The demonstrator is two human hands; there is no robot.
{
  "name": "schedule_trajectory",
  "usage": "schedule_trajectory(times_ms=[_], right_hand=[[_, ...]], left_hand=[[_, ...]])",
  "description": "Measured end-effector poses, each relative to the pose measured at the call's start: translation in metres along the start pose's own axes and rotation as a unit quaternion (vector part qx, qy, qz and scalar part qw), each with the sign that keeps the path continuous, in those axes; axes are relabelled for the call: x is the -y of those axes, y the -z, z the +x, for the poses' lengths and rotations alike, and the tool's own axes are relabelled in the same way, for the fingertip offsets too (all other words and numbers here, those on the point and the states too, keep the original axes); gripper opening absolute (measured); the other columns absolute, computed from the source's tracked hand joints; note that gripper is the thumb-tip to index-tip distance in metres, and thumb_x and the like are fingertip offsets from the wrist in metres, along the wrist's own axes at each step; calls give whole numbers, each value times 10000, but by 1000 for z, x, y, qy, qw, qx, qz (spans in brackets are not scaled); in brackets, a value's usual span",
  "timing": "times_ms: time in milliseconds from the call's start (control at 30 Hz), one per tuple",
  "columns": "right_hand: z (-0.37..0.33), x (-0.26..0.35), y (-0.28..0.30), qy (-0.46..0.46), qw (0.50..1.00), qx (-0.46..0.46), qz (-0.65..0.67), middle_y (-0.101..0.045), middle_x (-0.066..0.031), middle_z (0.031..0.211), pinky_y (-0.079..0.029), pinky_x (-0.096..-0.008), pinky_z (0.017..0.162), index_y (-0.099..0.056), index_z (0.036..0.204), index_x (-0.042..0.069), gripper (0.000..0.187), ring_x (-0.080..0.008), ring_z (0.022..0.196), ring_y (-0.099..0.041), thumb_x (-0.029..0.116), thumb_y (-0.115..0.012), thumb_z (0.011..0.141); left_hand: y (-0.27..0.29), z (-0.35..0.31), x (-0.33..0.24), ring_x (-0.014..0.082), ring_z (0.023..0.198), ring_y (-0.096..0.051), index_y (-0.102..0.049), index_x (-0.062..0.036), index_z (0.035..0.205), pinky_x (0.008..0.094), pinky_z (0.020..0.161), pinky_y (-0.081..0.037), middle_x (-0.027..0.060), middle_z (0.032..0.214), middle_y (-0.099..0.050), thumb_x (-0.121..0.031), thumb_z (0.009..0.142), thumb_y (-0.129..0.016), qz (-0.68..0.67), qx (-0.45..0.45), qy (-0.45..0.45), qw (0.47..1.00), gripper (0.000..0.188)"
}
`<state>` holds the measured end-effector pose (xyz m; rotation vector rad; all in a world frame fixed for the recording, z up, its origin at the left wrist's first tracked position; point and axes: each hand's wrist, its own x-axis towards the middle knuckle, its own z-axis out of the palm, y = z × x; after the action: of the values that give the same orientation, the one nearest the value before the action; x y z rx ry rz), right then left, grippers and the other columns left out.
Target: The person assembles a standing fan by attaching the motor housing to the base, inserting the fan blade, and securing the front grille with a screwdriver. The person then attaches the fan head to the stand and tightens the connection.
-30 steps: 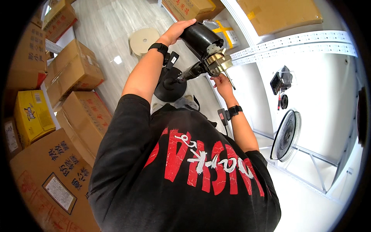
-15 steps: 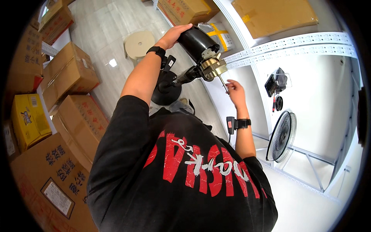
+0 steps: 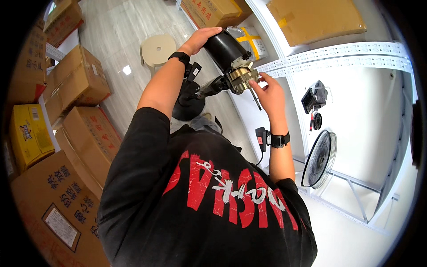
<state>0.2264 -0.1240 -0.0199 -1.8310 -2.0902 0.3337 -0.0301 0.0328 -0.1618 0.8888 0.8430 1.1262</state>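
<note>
A standing fan is tilted in front of me, its head stripped of grille and blades. My left hand [image 3: 199,41] wraps over the back of its black motor housing [image 3: 223,50], fingertips at the far edge. At the housing's front sits the bare brass-coloured motor [image 3: 241,79], a thin metal shaft [image 3: 256,100] jutting out toward me. My right hand [image 3: 271,96] grips the motor's front rim, thumb and fingers bent around it beside the shaft. Below, a black neck [image 3: 212,87] runs down to the round black base [image 3: 190,108] on the floor.
On the white shelf at right lie a round black fan grille [image 3: 319,159], a black basket-like item [image 3: 315,95] and a small black ring [image 3: 317,121]. Cardboard boxes [image 3: 78,84] crowd the left. A beige round stool [image 3: 159,50] stands beyond my left arm. A metal shelf beam [image 3: 338,54] crosses at right.
My right hand has moved up from the shaft's end to the motor's front rim and closed on it. My left hand stays on the housing.
</note>
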Motion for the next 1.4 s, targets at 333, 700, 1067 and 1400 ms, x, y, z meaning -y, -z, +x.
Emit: schedule_trajectory(times_ms=[333,700,1067,1400], right_hand=[[-8,-5,-10,13,999,-41,-20,-719,-89,962,-508,-314,628,-684,1195,41,529,-175,652,-623,313,-833,766],[-9,-10,-13,1,997,-27,76,-704,-116,1087,-511,-305,659,-655,1261,66,512,-179,651,-587,257,-800,809],[-9,-4,-12,-17,998,-14,63,-724,-94,1078,-499,-281,659,-648,1295,81,504,-139,659,-548,266,-778,844],[-9,-3,-10,1,1000,-10,20,-714,-116,1140,-502,-298,631,-646,1292,81,512,-155,598,-544,274,-781,837]], left_hand=[[-14,3,10,175,1145,-571,-609,-71,1302,332,1019,-418,58,1257,-633,-520,901,-666,-18,27,73,997,605],[-9,19,18,215,1125,-595,-652,-57,1230,359,1008,-429,89,1224,-654,-552,843,-705,7,-24,85,996,631],[-13,1,26,218,1125,-598,-598,-60,1302,368,1005,-438,91,1246,-639,-558,850,-692,-37,-26,111,993,679],[-5,-6,35,189,1076,-607,-615,-36,1262,336,973,-458,78,1200,-648,-533,870,-686,-76,-11,100,992,638]])
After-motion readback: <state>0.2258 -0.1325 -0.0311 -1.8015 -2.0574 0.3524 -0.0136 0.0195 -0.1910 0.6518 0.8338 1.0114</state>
